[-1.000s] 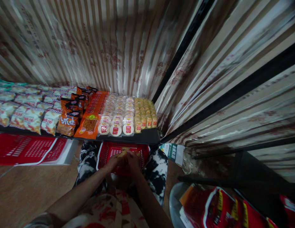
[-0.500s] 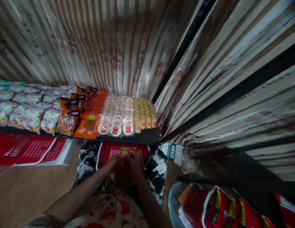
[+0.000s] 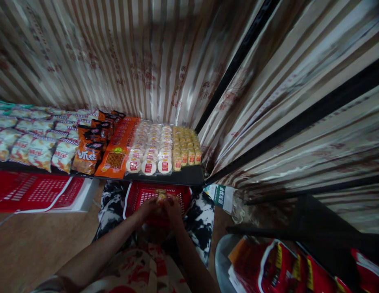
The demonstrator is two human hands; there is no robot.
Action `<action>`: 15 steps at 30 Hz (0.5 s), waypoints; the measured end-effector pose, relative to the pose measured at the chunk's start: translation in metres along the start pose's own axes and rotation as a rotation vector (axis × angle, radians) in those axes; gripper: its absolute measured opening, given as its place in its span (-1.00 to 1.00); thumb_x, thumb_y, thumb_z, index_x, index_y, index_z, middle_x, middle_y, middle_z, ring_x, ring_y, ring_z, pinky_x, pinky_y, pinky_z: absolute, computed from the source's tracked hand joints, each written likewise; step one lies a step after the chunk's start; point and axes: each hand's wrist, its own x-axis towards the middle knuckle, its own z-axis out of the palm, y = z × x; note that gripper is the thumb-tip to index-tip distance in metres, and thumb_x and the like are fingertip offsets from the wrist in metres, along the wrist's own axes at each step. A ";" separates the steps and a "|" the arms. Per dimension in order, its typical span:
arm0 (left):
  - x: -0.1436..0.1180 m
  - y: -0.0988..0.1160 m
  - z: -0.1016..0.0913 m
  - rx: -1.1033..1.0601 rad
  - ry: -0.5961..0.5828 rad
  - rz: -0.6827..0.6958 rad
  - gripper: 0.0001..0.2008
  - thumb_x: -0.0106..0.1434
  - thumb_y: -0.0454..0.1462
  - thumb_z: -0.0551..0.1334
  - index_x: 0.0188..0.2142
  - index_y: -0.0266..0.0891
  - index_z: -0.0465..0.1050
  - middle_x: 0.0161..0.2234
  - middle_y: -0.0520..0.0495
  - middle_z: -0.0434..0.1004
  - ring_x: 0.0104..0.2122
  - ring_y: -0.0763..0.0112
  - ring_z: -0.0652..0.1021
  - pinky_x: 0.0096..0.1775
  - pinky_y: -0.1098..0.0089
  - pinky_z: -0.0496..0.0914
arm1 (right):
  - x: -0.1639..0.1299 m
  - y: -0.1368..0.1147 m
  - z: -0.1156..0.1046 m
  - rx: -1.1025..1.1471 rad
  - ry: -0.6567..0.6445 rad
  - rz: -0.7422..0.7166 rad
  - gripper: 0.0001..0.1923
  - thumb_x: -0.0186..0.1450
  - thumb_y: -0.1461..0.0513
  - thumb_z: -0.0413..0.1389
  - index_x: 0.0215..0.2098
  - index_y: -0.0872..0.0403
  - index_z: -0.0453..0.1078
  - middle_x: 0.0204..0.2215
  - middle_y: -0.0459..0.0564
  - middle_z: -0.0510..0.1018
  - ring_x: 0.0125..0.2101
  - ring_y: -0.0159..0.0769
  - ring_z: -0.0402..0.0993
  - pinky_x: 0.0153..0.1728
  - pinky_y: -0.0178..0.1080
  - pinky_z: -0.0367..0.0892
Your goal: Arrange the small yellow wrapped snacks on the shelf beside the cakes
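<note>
- While you sit with the red basket (image 3: 177, 195) on your lap, your left hand (image 3: 147, 208) and right hand (image 3: 173, 207) pinch a small yellow snack pack (image 3: 161, 197) together.
- It sits just above the basket, below the black shelf (image 3: 189, 176).

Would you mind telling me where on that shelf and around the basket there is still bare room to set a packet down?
The shelf is packed: snack bags, an orange pack, round cakes and yellow cakes lie edge to edge. Only its black front strip near the right corner is bare. The red basket shows open mesh beside the left hand and right hand. The brown floor at left is open.
</note>
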 end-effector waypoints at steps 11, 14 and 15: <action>0.000 0.016 0.024 -0.043 -0.134 0.075 -0.61 -0.04 -0.13 0.38 -0.22 -0.26 0.48 -0.22 -0.14 0.57 -0.23 0.24 0.54 -0.10 0.27 0.34 | -0.007 -0.021 -0.018 0.144 0.064 -0.022 -0.62 0.05 0.08 0.13 -0.19 0.05 0.34 -0.35 -0.03 0.57 -0.29 -0.24 0.52 -0.20 -0.21 0.40; -0.002 0.024 0.032 -0.046 -0.164 0.089 -0.63 -0.03 -0.14 0.37 -0.23 -0.26 0.47 -0.22 -0.13 0.57 -0.22 0.24 0.54 -0.10 0.28 0.34 | -0.008 -0.024 -0.024 0.151 0.088 -0.042 -0.63 0.04 0.08 0.14 -0.19 0.04 0.35 -0.35 -0.04 0.57 -0.29 -0.24 0.52 -0.21 -0.22 0.40; -0.002 0.026 0.035 -0.043 -0.164 0.091 -0.62 -0.03 -0.15 0.37 -0.23 -0.27 0.46 -0.22 -0.14 0.57 -0.21 0.24 0.54 -0.10 0.29 0.34 | -0.008 -0.024 -0.025 0.149 0.077 -0.049 -0.63 0.04 0.08 0.14 -0.20 0.04 0.35 -0.34 -0.04 0.58 -0.28 -0.24 0.52 -0.21 -0.22 0.40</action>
